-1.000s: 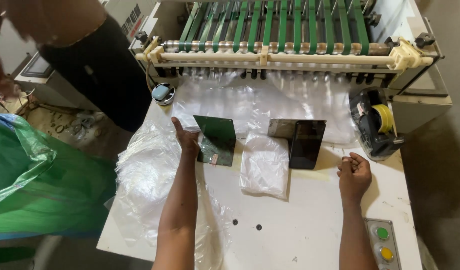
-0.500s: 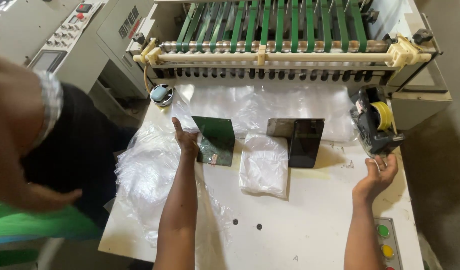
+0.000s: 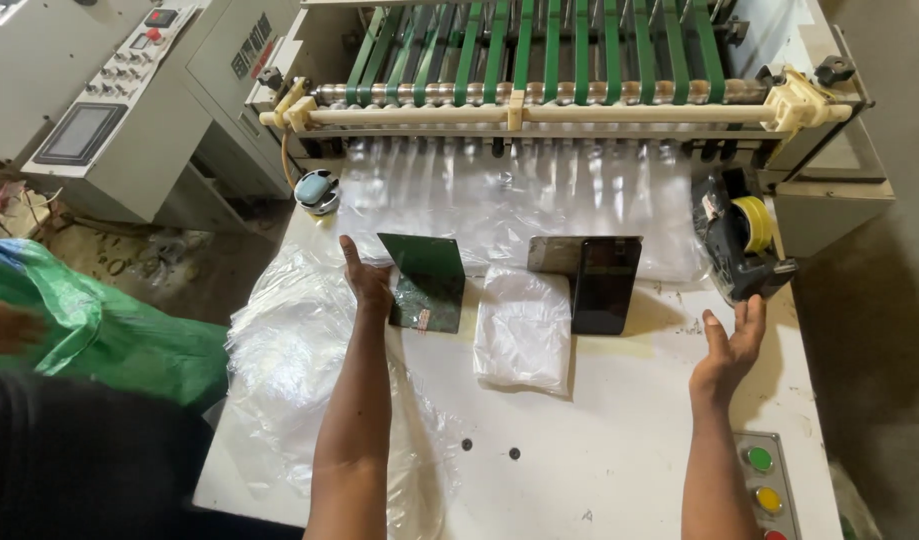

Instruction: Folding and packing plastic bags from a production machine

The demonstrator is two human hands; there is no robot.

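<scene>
At frame centre-left, the left hand (image 3: 367,285) rests flat, grip open, against the green guide plate (image 3: 425,282). The stack of clear bags (image 3: 524,338) lies mid-surface. At right, the right hand (image 3: 731,345) hovers open-palmed below the tape dispenser (image 3: 741,245).

Green plate (image 3: 426,272) (black plate (image 3: 603,284)).

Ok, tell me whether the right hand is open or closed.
Open: the right hand shows spread fingers and an upturned palm, holding nothing, just below the black tape dispenser.
</scene>
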